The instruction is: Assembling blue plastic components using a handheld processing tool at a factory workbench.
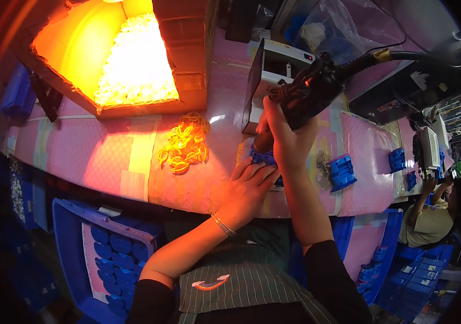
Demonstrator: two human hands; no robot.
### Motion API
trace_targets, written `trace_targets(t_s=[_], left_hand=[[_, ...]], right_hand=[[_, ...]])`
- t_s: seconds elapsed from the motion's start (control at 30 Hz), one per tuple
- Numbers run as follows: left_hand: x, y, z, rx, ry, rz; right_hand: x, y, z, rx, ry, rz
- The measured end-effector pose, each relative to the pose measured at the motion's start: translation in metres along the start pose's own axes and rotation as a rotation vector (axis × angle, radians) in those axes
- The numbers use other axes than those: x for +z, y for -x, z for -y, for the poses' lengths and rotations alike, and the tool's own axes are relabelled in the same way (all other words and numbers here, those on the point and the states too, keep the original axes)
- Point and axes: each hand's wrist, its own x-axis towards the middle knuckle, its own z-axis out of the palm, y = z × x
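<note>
My right hand (286, 135) grips a black power tool (317, 89) with a thick cable, its tip pointing down at a blue plastic part (265, 159) on the pink-covered bench (101, 146). My left hand (246, 189), a thin bangle on its wrist, lies flat with fingers pressed on that blue part, holding it in place. The tool's tip is hidden behind my right hand.
A pile of yellow rings (184, 143) lies left of the hands. A lit cardboard box (117, 54) of small white pieces stands behind. A white unit (273, 70) and another blue part (341, 171) sit nearby. Blue crates (101, 254) flank my lap. Another person (435, 216) works at right.
</note>
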Motion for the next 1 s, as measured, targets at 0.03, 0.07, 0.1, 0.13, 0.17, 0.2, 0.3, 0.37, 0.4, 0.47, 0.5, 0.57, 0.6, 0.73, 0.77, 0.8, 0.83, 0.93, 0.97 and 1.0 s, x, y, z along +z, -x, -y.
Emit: trace_targets(t_s=[0.03, 0.07, 0.1, 0.13, 0.17, 0.2, 0.3, 0.37, 0.4, 0.47, 0.5, 0.57, 0.6, 0.73, 0.77, 0.8, 0.83, 0.93, 0.97, 1.0], left_hand=[[-0.001, -0.001, 0.0, -0.005, 0.001, 0.002], [-0.002, -0.001, -0.001, -0.001, 0.005, 0.001], [-0.003, -0.001, 0.0, 0.003, 0.01, 0.0], [-0.002, 0.0, 0.0, -0.003, 0.01, 0.004], [-0.002, -0.001, 0.001, 0.003, 0.004, -0.011], [-0.002, -0.002, 0.001, 0.01, -0.002, -0.026], [-0.002, -0.002, 0.001, 0.01, 0.007, -0.043], [-0.001, -0.003, 0.0, 0.0, 0.006, -0.042], [-0.001, -0.002, 0.0, -0.008, 0.005, -0.043], [0.0, -0.001, 0.0, -0.015, 0.01, -0.039], [0.0, 0.0, 0.001, -0.02, 0.017, -0.038], [0.002, 0.0, 0.001, -0.01, 0.021, -0.053], [0.002, 0.0, 0.001, -0.001, 0.029, -0.069], [0.004, 0.0, 0.003, 0.008, 0.041, -0.02], [0.004, 0.001, 0.005, 0.006, 0.023, -0.02], [0.003, 0.0, 0.006, 0.004, 0.006, -0.019], [0.002, 0.0, 0.005, 0.016, 0.006, -0.022], [-0.004, -0.004, -0.003, -0.042, 0.076, -0.01], [-0.005, -0.005, -0.004, -0.037, 0.073, -0.019], [-0.005, -0.006, -0.004, -0.033, 0.074, -0.028]], right_hand=[[-0.001, 0.001, -0.003, 0.002, 0.011, -0.002], [-0.001, 0.001, -0.01, 0.01, 0.01, -0.001], [0.0, 0.001, -0.018, -0.09, -0.032, 0.02], [-0.001, 0.002, -0.025, -0.19, -0.073, 0.04], [-0.004, 0.003, -0.027, -0.187, -0.072, 0.039], [-0.01, 0.004, -0.028, -0.182, -0.007, 0.112], [-0.015, 0.005, -0.033, -0.177, 0.036, 0.177], [-0.015, 0.007, -0.031, -0.178, -0.009, 0.207], [-0.014, 0.008, -0.032, -0.176, -0.01, 0.207], [-0.012, 0.012, -0.035, -0.224, 0.086, 0.136], [-0.012, 0.011, -0.038, -0.224, 0.084, 0.136], [-0.014, 0.008, -0.042, -0.518, 0.295, 0.122], [-0.012, 0.009, -0.041, -0.522, 0.295, 0.119], [-0.014, 0.018, -0.04, -0.383, 0.242, 0.002], [-0.013, 0.017, -0.036, -0.215, 0.136, -0.003], [-0.015, 0.015, -0.029, -0.226, 0.137, -0.01], [-0.019, 0.011, -0.018, -0.161, 0.069, -0.036], [-0.043, -0.001, 0.016, -0.057, 0.013, -0.113], [-0.058, -0.006, 0.022, -0.082, 0.091, -0.144], [-0.072, -0.012, 0.021, -0.13, 0.12, -0.164]])
